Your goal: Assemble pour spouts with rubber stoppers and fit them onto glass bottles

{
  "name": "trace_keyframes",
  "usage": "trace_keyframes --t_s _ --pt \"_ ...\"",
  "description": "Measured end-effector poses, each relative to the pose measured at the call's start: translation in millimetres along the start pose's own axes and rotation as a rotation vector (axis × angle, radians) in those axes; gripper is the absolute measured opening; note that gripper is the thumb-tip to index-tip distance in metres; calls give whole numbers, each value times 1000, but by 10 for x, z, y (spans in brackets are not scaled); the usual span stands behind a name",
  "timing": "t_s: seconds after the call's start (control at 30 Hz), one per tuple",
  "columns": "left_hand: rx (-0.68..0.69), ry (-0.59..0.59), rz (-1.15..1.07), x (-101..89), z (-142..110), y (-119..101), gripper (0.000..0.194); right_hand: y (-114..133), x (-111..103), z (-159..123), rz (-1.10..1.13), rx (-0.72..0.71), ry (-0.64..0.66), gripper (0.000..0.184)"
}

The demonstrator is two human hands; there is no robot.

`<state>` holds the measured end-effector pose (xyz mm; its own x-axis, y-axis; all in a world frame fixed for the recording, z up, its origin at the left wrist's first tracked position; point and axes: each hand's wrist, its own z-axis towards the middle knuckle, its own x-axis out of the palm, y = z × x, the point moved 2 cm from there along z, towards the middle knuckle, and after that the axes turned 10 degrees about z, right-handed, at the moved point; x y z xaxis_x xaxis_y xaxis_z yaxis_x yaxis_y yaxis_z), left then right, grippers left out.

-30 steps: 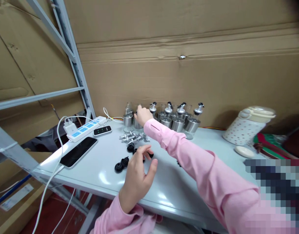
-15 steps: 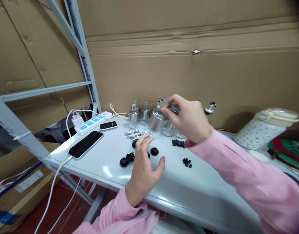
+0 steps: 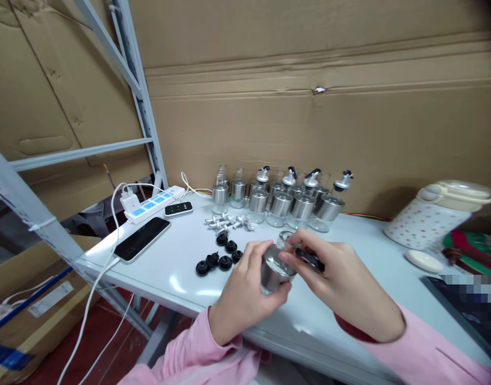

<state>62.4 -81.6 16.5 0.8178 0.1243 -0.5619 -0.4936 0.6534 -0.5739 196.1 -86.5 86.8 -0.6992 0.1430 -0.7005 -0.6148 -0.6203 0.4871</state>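
Note:
My left hand (image 3: 249,291) is wrapped around a small glass bottle with a brushed-metal band (image 3: 276,264), tilted above the table. My right hand (image 3: 337,267) pinches at the bottle's clear neck and also holds a slim black-handled tool (image 3: 310,260) across its fingers; the tool's working end is hidden. Left of the bottle lie several black round stoppers (image 3: 225,262). Behind them is a pile of silver pourer spouts (image 3: 229,222). Similar bottles (image 3: 281,203) stand in rows at the back, some with a spout and black cap on top.
A phone (image 3: 142,239), a small black-and-white device (image 3: 178,209) and a power strip (image 3: 155,203) with white cables lie at the left. At the right are a dotted flask (image 3: 429,219), a white oval object (image 3: 424,261) and a dark flat device (image 3: 457,310). Cardboard (image 3: 245,117) stands behind.
The right hand has brought a bottle from the back row forward and down to the left hand. My left hand, open before, has closed around it.

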Motion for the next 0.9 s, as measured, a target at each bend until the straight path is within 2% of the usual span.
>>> trace_keyframes --t_s 0.17,0.23,0.37,0.53,0.67,0.77,0.9 --pt "31 7 -30 -4 12 -34 49 43 -20 -24 35 0 23 13" --pt "18 12 -31 -10 19 -39 48 70 -79 7 120 14 -17 16" --pt "0 35 -19 -20 28 -46 48 131 -211 195 407 28 -207 27" --pt "-5 57 -2 -23 39 -54 47 132 -108 534 797 7 -257 37" --pt "-1 62 10 -19 45 -48 43 76 59 622 934 6 -195 45" --pt "6 62 34 -11 41 -36 44 69 119 561 900 -48 -91 47" --pt "12 56 55 -4 32 -18 47 53 113 498 820 -105 -18 50"
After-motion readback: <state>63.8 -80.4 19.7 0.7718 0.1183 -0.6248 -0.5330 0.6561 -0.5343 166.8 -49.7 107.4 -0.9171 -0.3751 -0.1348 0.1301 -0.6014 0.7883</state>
